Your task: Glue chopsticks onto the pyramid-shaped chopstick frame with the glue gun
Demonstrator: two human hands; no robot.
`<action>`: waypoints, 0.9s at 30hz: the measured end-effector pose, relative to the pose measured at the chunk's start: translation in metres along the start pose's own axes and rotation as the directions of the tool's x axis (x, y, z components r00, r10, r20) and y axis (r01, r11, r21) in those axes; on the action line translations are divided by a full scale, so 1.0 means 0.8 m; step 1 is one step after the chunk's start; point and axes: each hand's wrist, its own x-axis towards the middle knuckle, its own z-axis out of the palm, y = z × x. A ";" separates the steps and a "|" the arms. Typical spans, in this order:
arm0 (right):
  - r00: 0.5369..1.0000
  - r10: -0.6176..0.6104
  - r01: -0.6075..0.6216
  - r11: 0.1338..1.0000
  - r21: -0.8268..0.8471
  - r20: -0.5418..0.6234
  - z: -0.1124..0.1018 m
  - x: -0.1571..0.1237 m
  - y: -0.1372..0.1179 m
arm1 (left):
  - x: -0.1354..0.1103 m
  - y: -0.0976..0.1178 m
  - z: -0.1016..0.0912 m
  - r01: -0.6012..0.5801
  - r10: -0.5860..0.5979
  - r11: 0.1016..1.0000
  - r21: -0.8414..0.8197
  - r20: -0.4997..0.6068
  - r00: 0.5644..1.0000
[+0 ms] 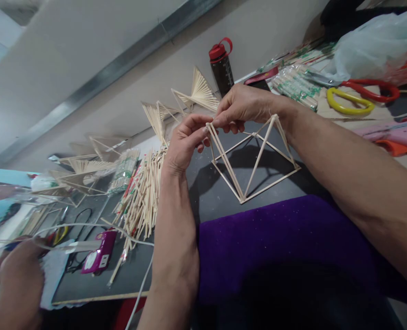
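Note:
A frame of thin wooden sticks [260,160] stands on the dark table, with a squarish base and slanted sticks meeting at raised corners. With thumb and fingers pinched, my left hand [186,140] grips its upper left corner. My right hand [239,107] reaches over from the far side, its fingers closed at the same corner beside my left fingertips. Whether a separate small stick is between the right fingers is hidden. My right forearm passes just behind the frame's other raised corner.
Left of my arm lie a pile of loose sticks [144,192] and a magenta power strip [100,252] with a white cable. Finished stick models [203,94] and a bottle [222,68] stand behind. Scissors [351,103] lie at right. Another person's hand [20,275] is at lower left.

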 end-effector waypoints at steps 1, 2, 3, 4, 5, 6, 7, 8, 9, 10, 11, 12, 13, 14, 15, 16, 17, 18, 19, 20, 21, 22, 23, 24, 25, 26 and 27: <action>1.000 0.007 -0.007 1.000 0.009 0.008 0.000 -0.001 0.000 | 0.000 0.000 0.000 -0.003 0.003 1.000 -0.003 0.004 1.000; 1.000 0.014 -0.014 1.000 0.017 0.016 -0.001 -0.002 -0.001 | 0.000 0.000 0.000 -0.006 0.006 1.000 -0.006 0.007 1.000; 1.000 0.019 -0.020 1.000 0.025 0.020 -0.001 -0.003 -0.001 | 0.000 0.000 0.000 -0.007 0.007 1.000 -0.008 0.010 1.000; 1.000 0.022 -0.022 0.999 0.028 0.016 -0.001 -0.005 -0.002 | 0.001 -0.001 0.000 -0.008 0.008 1.000 -0.008 0.010 1.000; 1.000 0.022 -0.022 0.999 0.027 0.007 -0.001 -0.007 -0.004 | 0.001 -0.001 0.000 -0.008 0.008 1.000 -0.007 0.008 1.000; 1.000 0.018 -0.018 1.000 0.024 0.002 -0.001 -0.009 -0.005 | 0.002 -0.002 0.000 -0.009 0.009 1.000 -0.003 0.003 1.000; 1.000 0.009 -0.009 1.000 0.020 0.006 -0.001 -0.010 -0.006 | 0.002 -0.002 0.000 -0.012 0.012 1.000 -0.001 -0.003 1.000; 1.000 -0.009 0.009 1.000 0.017 0.015 0.000 -0.011 -0.007 | 0.003 -0.003 0.000 -0.016 0.016 1.000 0.001 -0.008 1.000; 0.999 -0.031 0.031 0.999 0.015 0.025 0.000 -0.012 -0.008 | 0.003 -0.003 0.000 -0.021 0.021 1.000 0.004 -0.013 1.000; 0.998 -0.055 0.054 0.998 0.014 0.032 0.001 -0.012 -0.008 | 0.004 -0.004 -0.001 -0.026 0.026 1.000 0.006 -0.014 1.000; 0.997 -0.077 0.077 0.997 0.014 0.031 0.002 -0.012 -0.009 | 0.004 -0.004 -0.001 -0.029 0.029 1.000 0.007 -0.013 0.999; 0.996 -0.092 0.092 0.996 0.012 0.014 0.002 -0.011 -0.009 | 0.004 -0.005 -0.001 -0.031 0.031 0.999 0.006 -0.010 0.999; 0.995 -0.098 0.099 0.995 0.009 -0.009 0.003 -0.010 -0.008 | 0.004 -0.005 -0.001 -0.034 0.034 0.999 0.003 -0.007 0.999; 0.995 -0.099 0.099 0.995 0.008 -0.023 0.004 -0.009 -0.008 | 0.004 -0.005 -0.001 -0.035 0.035 0.999 0.000 -0.003 0.999; 0.994 -0.102 0.102 0.995 0.010 -0.030 0.005 -0.008 -0.008 | 0.004 -0.005 -0.001 -0.036 0.036 0.999 -0.002 0.000 0.999; 0.994 -0.107 0.107 0.994 0.014 -0.032 0.006 -0.007 -0.007 | 0.004 -0.005 0.000 -0.036 0.036 0.999 -0.002 0.002 0.999; 0.993 -0.112 0.113 0.993 0.019 -0.031 0.006 -0.007 -0.007 | 0.004 -0.004 0.000 -0.036 0.036 0.999 0.000 0.003 0.999; 0.993 -0.119 0.120 0.993 0.023 -0.028 0.007 -0.007 -0.007 | 0.004 -0.004 0.000 -0.034 0.034 0.999 0.004 0.003 0.999; 0.992 -0.126 0.126 0.992 0.026 -0.022 0.007 -0.007 -0.006 | 0.004 -0.004 0.000 -0.033 0.033 0.999 0.006 0.002 0.999; 0.991 -0.130 0.130 0.991 0.027 -0.022 0.007 -0.007 -0.006 | 0.004 -0.005 0.000 -0.033 0.033 0.999 0.007 -0.001 0.999; 0.991 -0.133 0.133 0.991 0.024 -0.020 0.007 -0.007 -0.006 | 0.004 -0.005 0.000 -0.034 0.034 0.999 0.006 -0.003 0.999; 0.990 -0.137 0.137 0.990 0.020 -0.017 0.006 -0.007 -0.005 | 0.004 -0.005 0.000 -0.036 0.036 0.999 0.006 -0.005 0.999; 0.990 -0.141 0.141 0.990 0.016 -0.017 0.006 -0.007 -0.005 | 0.004 -0.005 0.000 -0.038 0.038 0.999 0.008 -0.005 0.999; 0.990 -0.140 0.140 0.990 0.012 -0.017 0.005 -0.006 -0.005 | 0.004 -0.005 0.000 -0.041 0.041 0.999 0.011 -0.004 0.999; 0.991 -0.135 0.135 0.991 0.010 -0.016 0.005 -0.005 -0.004 | 0.004 -0.005 0.000 -0.042 0.042 0.999 0.015 -0.003 0.999; 0.992 -0.128 0.128 0.992 0.009 -0.014 0.004 -0.003 -0.004 | 0.004 -0.005 0.000 -0.042 0.042 0.999 0.016 -0.002 0.999; 0.993 -0.120 0.120 0.993 0.011 -0.009 0.004 -0.002 -0.004 | 0.004 -0.005 0.000 -0.041 0.041 0.999 0.013 -0.003 0.999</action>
